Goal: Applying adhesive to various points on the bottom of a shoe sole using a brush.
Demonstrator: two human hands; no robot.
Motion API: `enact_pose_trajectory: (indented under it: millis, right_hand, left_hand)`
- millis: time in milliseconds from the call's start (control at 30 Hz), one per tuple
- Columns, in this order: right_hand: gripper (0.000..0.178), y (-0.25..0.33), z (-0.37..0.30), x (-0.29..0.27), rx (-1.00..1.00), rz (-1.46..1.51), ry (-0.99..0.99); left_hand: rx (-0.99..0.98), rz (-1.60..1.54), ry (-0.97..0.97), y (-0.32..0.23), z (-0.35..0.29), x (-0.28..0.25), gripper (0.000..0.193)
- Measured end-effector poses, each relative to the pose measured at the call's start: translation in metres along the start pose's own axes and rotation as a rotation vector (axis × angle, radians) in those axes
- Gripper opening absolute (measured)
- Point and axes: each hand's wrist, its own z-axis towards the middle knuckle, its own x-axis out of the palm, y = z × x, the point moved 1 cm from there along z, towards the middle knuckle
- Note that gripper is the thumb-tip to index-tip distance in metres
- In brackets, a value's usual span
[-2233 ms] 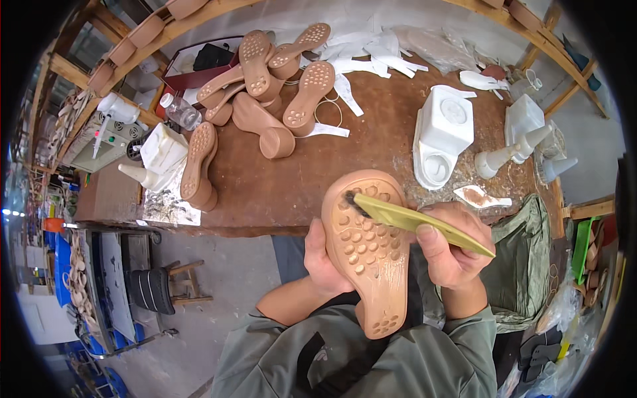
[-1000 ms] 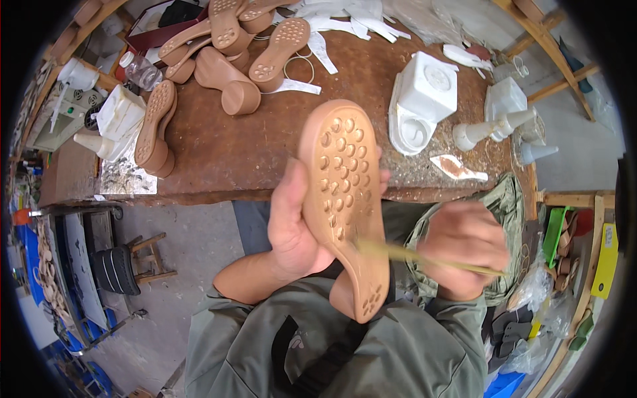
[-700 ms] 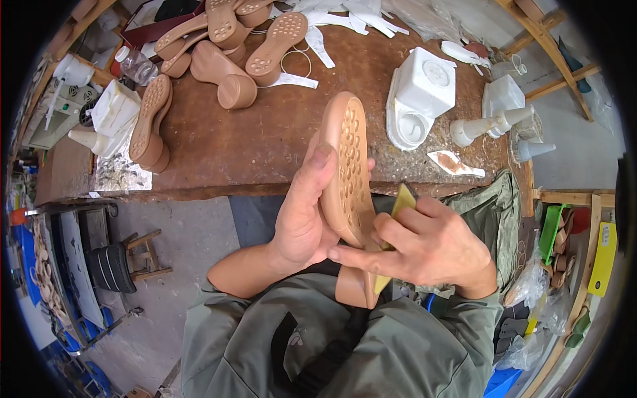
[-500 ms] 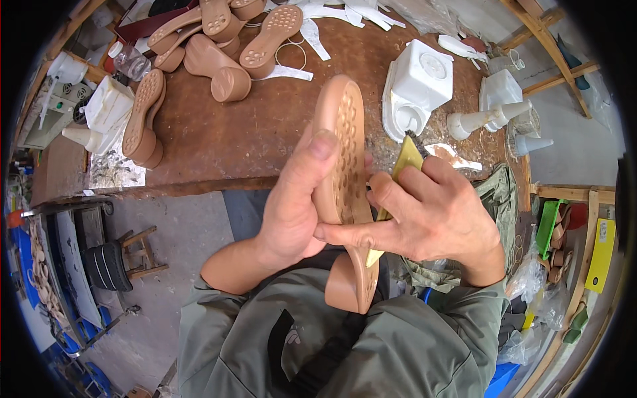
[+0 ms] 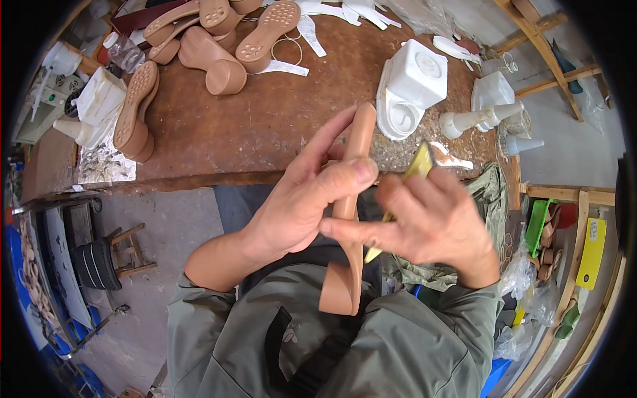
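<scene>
My left hand [image 5: 308,192] is wrapped round a tan heeled shoe sole [image 5: 341,288], its thumb lying across the side edge. The sole is held on edge in front of my body, toe end up and block heel down; its dimpled face is out of sight. Between the fingers of my right hand [image 5: 431,222] is a flat yellow-handled brush [image 5: 419,162] with dark bristles, slanting with its bristle end toward the table and somewhat blurred. My right thumb reaches over to the sole's side, and the brush is just right of the sole.
A brown worktable [image 5: 219,132] spans the far side. On it stand a white pot [image 5: 421,76] with a round well, several tan soles [image 5: 272,30], white strap-like pieces [image 5: 308,33], a plastic bottle [image 5: 124,53] and white nozzle-shaped containers [image 5: 462,123]. A stool [image 5: 99,265] stands at left.
My left hand has turned the sole, so its dimpled face no longer shows and the narrow side edge faces up. The brush has moved slightly right, away from the sole.
</scene>
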Motion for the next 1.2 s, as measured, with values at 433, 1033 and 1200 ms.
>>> enact_pose_trajectory:
  millis: [433,1033,1200]
  right_hand:
    - [0.020,-0.027,-0.094,0.049,1.291,0.859,-1.046]
    - [0.015,-0.050,-0.111,0.172,1.373,0.761,-0.653]
    - [0.015,-0.049,-0.111,0.178,1.349,0.773,-0.623]
  left_hand:
    - [-0.256,-0.434,0.274,0.082,-0.028,-0.041,0.084]
    - [-0.356,-0.114,-0.164,0.087,0.046,-0.063,0.052]
    - [-0.320,-0.096,-0.195,0.091,0.055,-0.062,0.049]
